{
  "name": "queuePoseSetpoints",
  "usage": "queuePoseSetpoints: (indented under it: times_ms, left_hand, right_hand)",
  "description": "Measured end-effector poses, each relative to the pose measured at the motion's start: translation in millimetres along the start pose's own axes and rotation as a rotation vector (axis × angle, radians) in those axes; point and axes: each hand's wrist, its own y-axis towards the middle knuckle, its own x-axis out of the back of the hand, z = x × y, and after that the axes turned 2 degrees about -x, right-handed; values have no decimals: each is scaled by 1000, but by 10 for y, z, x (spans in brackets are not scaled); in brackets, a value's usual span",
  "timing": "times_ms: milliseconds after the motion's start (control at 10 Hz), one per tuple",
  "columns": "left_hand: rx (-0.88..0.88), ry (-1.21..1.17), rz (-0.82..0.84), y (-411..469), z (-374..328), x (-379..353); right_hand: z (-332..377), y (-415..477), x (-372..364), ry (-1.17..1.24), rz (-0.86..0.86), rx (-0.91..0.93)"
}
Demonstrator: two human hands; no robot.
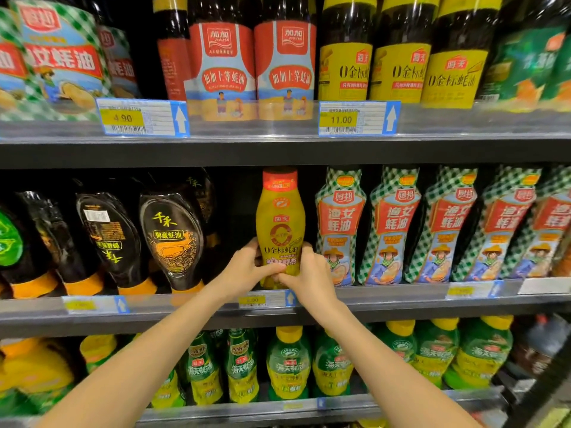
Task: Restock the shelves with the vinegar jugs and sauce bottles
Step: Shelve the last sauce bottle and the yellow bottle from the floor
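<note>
A yellow squeeze bottle of oyster sauce [280, 223] with a red cap stands upright on the middle shelf [401, 299], in a gap between black bottles and checked ones. My left hand [247, 267] grips its lower left side. My right hand [304, 273] wraps its lower right side, fingers across the front near the base. Both forearms reach up from the bottom of the view.
Black upside-down squeeze bottles [173, 236] stand left of the gap, green-checked bottles [392, 227] right of it. The top shelf carries tall dark sauce bottles [284, 57] with price tags [358, 118]. Green-and-yellow bottles [287, 362] fill the lower shelf.
</note>
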Motion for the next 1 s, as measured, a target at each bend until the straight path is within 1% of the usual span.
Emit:
queuePoseSetpoints:
  times_ms: [400, 600, 700, 800, 1000]
  left_hand:
    - [42, 66, 30, 24, 25, 26]
    - [84, 94, 28, 18, -5, 9]
    - [96, 113, 21, 16, -55, 11]
    - [79, 160, -37, -60, -192, 34]
    - [60, 270, -27, -375, -420, 110]
  right_hand:
    - [38, 8, 23, 4, 21, -23]
    - [57, 12, 47, -59, 25, -43]
    - [83, 21, 59, -38, 33, -57]
    - [117, 31, 145, 7, 49, -83]
    - [90, -140, 399, 44, 112, -20]
